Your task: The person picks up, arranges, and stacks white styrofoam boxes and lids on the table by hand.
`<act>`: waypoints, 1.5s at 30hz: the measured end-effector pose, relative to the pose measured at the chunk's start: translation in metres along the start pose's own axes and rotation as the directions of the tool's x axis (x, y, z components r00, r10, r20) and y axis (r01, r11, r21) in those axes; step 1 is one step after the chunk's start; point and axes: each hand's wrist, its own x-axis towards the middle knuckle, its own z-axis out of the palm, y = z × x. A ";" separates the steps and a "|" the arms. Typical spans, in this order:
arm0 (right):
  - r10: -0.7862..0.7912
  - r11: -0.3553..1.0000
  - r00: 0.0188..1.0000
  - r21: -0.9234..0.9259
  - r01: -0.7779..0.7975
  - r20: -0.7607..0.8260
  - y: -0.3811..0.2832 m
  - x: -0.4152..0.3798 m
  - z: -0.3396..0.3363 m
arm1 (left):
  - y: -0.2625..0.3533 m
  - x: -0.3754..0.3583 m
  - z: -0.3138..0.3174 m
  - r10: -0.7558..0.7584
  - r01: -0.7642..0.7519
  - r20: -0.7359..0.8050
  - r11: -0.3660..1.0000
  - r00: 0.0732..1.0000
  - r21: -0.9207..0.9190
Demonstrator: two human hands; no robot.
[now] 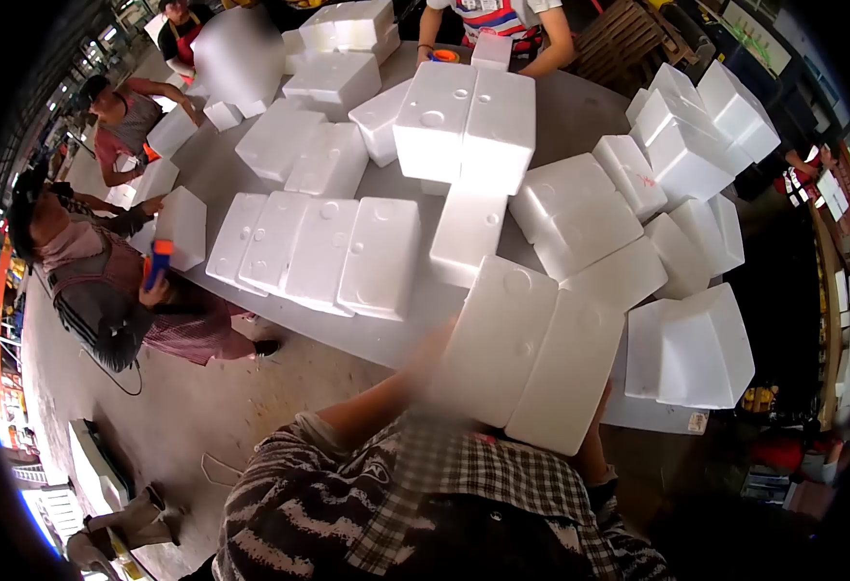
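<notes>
Two white foam boxes sit side by side in front of my body, tilted, at the table's near edge. My left hand is pressed to their left side, its fingers smeared by blur. At the right side, my right hand grips them, mostly hidden behind the nearer box. Between my two hands the boxes are held together. Just beyond them, a white foam block touches their far right corner. A row of several white foam boxes stands on the grey table to the left.
Stacked foam boxes rise mid-table, with more boxes along the right edge. At the left, a person holds an orange-and-blue tape dispenser beside a box. Another person stands across the table near an orange tape roll.
</notes>
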 end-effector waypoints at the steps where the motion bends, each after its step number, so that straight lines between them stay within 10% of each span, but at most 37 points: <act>1: 0.009 1.000 1.000 -0.006 -0.009 -0.015 0.012 -0.006 -0.007 | -0.005 -0.010 -0.005 -0.012 0.013 -0.014 0.999 1.000 0.049; 10: 0.011 0.903 0.984 -0.424 0.068 0.180 0.091 0.009 -0.043 | -0.043 -0.054 -0.041 0.034 -0.035 0.008 0.935 0.999 0.354; 13: 0.210 0.976 0.962 0.015 -0.216 0.176 0.125 0.046 -0.046 | -0.033 -0.051 -0.057 -0.071 0.075 -0.025 0.968 0.997 0.240; 16: 0.325 0.936 0.938 0.101 -0.337 0.121 0.130 0.086 -0.027 | -0.187 -0.041 -0.051 -0.344 0.248 -0.012 0.701 0.939 -0.669; 18: 0.326 0.945 0.935 -0.076 -0.318 0.139 0.118 0.100 -0.025 | -0.200 -0.043 -0.042 -0.184 0.144 -0.093 0.934 0.978 -0.328; 21: 0.234 0.843 0.955 -0.528 -0.106 0.183 0.101 0.103 -0.028 | -0.123 -0.048 -0.046 -0.381 0.344 -0.151 0.913 0.912 -0.220; 23: 0.172 0.673 0.964 -0.739 0.034 0.201 0.093 0.108 -0.040 | -0.101 -0.048 -0.051 -0.667 0.485 -0.115 0.639 0.736 -0.597; 26: 0.101 0.559 0.984 -0.827 0.063 0.143 0.079 0.125 -0.057 | -0.173 -0.064 -0.079 -0.581 0.546 -0.030 0.780 0.813 -0.307; 29: -0.045 0.585 0.993 -0.803 0.115 0.110 0.047 0.134 -0.046 | -0.089 -0.077 -0.108 -0.447 0.472 -0.153 0.832 0.881 0.291; 33: -0.318 0.507 0.909 -0.762 0.404 0.270 -0.007 0.162 0.026 | -0.004 -0.046 -0.148 -0.389 0.412 -0.169 0.900 0.906 0.138; 36: -0.371 0.503 0.883 -0.737 0.451 0.288 -0.023 0.218 0.083 | 0.013 0.011 -0.174 -0.055 0.043 -0.355 0.998 0.933 -0.041; 45: 0.040 0.850 0.978 -0.522 0.073 0.203 -0.018 0.346 0.196 | 0.006 0.203 -0.265 -0.400 0.148 -0.566 0.887 0.721 -0.438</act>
